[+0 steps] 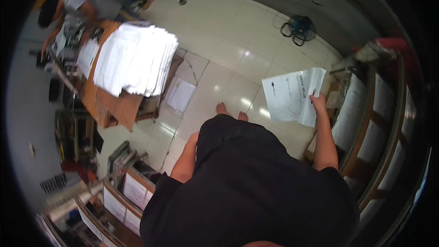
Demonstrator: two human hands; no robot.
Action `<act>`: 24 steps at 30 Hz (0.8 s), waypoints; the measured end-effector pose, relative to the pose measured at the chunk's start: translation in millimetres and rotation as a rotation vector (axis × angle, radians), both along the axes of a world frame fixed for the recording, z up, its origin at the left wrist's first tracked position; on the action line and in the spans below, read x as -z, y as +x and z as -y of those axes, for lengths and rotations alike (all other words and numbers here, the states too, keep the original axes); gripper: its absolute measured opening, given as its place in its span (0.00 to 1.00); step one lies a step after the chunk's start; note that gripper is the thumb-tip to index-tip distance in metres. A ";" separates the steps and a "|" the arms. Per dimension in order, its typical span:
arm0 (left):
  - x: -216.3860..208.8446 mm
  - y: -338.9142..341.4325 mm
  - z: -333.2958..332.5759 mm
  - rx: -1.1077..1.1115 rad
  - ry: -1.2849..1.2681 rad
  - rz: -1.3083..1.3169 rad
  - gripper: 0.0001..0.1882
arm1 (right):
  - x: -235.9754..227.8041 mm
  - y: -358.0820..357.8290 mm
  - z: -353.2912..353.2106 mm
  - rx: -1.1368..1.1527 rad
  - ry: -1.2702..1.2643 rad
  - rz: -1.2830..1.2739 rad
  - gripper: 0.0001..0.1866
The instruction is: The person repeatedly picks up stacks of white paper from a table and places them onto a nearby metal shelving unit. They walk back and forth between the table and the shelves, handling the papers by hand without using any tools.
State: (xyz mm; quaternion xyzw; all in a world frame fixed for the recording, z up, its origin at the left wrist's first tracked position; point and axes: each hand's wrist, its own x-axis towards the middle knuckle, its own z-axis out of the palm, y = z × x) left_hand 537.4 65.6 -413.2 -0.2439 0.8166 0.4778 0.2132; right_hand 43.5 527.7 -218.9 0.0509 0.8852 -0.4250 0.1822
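Out to the right, my right hand (317,102) is closed on the edge of a glossy white printed plastic bag (284,95). The bag hangs flat and spread, its right side curling near my fingers, with dark print and faint line drawings on it. On the other side, my left forearm (184,159) reaches down along my dark shorts; its hand is hidden behind them, so the fingers do not show. My bare feet (222,108) stand on the tiles just beyond my shorts.
A large stack of white sheets (137,59) lies on a brown table (116,110) at left, where another person (87,7) bends over equipment. Wooden racks (366,142) line the right; more racks (130,201) stand lower left. A fan (299,28) sits by the far wall.
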 end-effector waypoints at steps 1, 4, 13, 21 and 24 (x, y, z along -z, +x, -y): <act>1.2 12.5 -0.4 0.008 -0.029 -0.038 0.22 | 11.0 -3.8 12.2 -0.036 0.019 -0.004 0.14; 0.3 45.8 -3.0 -0.463 0.255 0.229 0.21 | 54.8 -12.3 27.3 -0.207 0.098 0.038 0.13; -29.6 65.5 -31.0 -1.030 0.743 0.351 0.20 | -11.6 -67.3 157.5 -0.827 0.620 -0.076 0.19; 6.0 63.3 85.0 -0.671 0.541 0.284 0.21 | -108.8 -114.4 236.2 -0.671 0.541 -0.036 0.21; 9.2 57.8 147.3 -0.575 0.473 0.186 0.21 | -132.5 -118.6 269.6 -0.623 0.460 -0.052 0.20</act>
